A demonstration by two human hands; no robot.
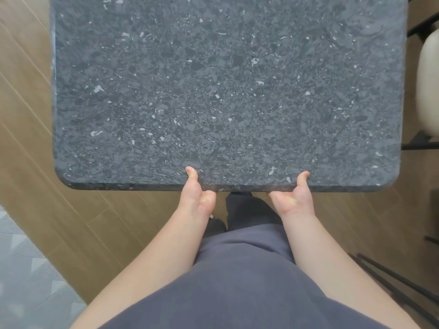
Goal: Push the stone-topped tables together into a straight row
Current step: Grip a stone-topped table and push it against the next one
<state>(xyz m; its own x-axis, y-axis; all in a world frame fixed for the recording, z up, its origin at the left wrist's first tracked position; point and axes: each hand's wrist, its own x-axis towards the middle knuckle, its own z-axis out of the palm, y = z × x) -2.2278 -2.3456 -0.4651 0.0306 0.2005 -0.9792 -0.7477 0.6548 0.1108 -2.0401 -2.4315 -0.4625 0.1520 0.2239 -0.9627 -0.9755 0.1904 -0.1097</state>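
Head view, looking straight down. The stone-topped tabletop fills most of the frame: dark grey, speckled with white flecks, rounded near corners. Its near edge runs level across the picture just ahead of your body; its far edge is out of frame.

Your left hand grips that near edge left of centre. The thumb lies flat on top of the stone, the palm sits against the rim, and the fingers go under the slab, where they are hidden, so you are clamped on the edge between thumb and fingers.

Your right hand does the same right of centre: thumb on top, palm at the rim, fingers out of sight beneath. The two hands are well apart along the edge, both forearms bare.

You wear a grey garment, directly below the hands.

Wood-plank floor shows on the left and under the edge; a pale patterned floor section lies at lower left. At the right, a cream chair seat on a black frame stands just beside the tabletop's right side. No second table is in view.
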